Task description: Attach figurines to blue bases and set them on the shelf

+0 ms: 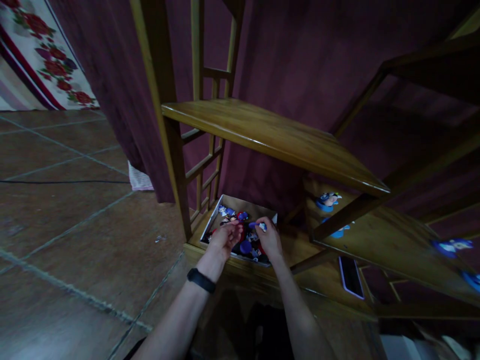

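Reaching in from lower left with the left hand (225, 238), dark band (201, 281) at its wrist, palm turned partly upward, fingers half curled above the box (255, 208); cannot tell whether closed on anything. Partly covering the jumbled figurines (245, 247) inside, leaving many hard to distinguish. Pinching a small blue-and-white figurine (262, 227) between thumb and fingertips of the right hand (269, 239) over the box's right side, hiding much of it. Visible farther right: blue-based figures (328, 201), one half hidden; phone (351, 277), flat; blue shape (471, 281), cut off.
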Available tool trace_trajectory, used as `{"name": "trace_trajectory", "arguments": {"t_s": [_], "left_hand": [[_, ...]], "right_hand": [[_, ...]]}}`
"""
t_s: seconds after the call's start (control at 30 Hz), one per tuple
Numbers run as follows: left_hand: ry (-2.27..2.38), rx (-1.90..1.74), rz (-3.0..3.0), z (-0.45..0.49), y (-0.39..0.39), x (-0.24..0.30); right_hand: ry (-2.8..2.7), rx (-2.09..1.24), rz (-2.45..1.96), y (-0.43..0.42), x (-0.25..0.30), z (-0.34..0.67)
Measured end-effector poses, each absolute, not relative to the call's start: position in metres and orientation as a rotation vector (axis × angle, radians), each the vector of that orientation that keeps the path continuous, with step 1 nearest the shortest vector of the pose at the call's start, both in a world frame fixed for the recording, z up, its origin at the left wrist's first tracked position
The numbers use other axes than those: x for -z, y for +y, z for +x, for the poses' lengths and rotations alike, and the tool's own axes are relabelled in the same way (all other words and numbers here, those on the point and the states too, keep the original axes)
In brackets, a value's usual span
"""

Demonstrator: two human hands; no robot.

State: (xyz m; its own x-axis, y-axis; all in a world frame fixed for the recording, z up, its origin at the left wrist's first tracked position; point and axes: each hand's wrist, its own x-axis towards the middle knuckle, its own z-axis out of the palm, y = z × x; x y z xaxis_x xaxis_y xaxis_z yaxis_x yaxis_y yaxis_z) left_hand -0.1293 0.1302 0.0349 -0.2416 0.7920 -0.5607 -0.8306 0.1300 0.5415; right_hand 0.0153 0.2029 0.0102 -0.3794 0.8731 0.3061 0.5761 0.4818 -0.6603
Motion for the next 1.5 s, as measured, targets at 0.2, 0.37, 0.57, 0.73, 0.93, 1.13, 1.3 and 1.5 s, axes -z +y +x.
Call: {"name": "trace_trajectory", "arguments": {"t_s": [0.2, 0.37, 0.57, 0.73, 0.93, 1.13, 1.3, 1.5], "left_hand": [[0.937, -1.551, -0.018, -0.107, 0.134, -0.021], [0.965, -1.673, -0.051, -0.112, 0.138, -0.014], [1.008, -1.755, -0.005, -0.127, 0.138, -0.015], [1.086, -1.782, 0.026, -0.130, 0.138, -0.021], [1.116, -1.797, 0.098, -0.123, 0.135, -0.026], [1.106, -1.837, 0.216, -0.119, 0.132, -0.027], [1.058, -1.872, 0.282, -0.114, 0.130, -0.029], [1.129, -1.911, 0.435, -0.109, 0.129, -0.033]], "right_hand": [[-2.221, -0.540, -0.884, 0.166, -0.022, 0.004], [-2.127, -0.741, -0.873, 0.161, -0.026, -0.003], [-1.304, -1.448, -1.164, 0.175, -0.014, 0.000], [-1.185, -1.705, -1.053, 0.175, -0.019, 0.004], [-1.592, -1.463, -1.004, 0.174, -0.031, 0.005], [-1.740, -0.988, -1.063, 0.178, -0.022, 0.002], [-1.845, -0.885, -1.086, 0.174, -0.029, 0.001], [-1.867, -0.780, -1.123, 0.172, -0.033, 0.000]]}}
